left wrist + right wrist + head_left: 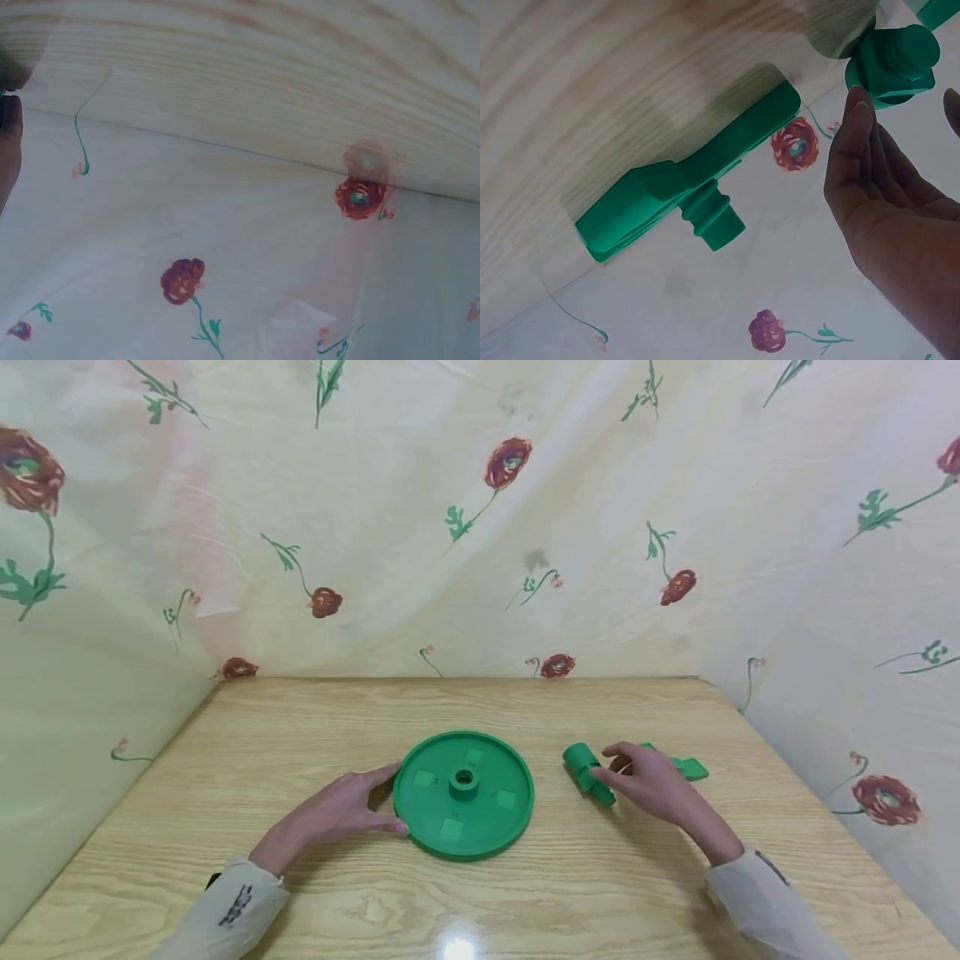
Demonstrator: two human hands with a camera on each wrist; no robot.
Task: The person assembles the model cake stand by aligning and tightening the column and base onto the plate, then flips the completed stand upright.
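A round green disc with a raised rim and a hollow central hub lies flat on the table. My left hand is at its left edge, thumb and forefinger spread along the rim; only a sliver of that hand enters the left wrist view. To the right, a green cylindrical part with a stepped, narrower end lies on its side. My right hand hovers by it, fingers loosely bent, not closed round it. Beyond that hand is a flat green bladed piece with a ridged stub, partly hidden in the head view.
The wood-grain table is bounded at the back and both sides by pale flowered cloth. Part of a green thing shows in the top right corner of the right wrist view.
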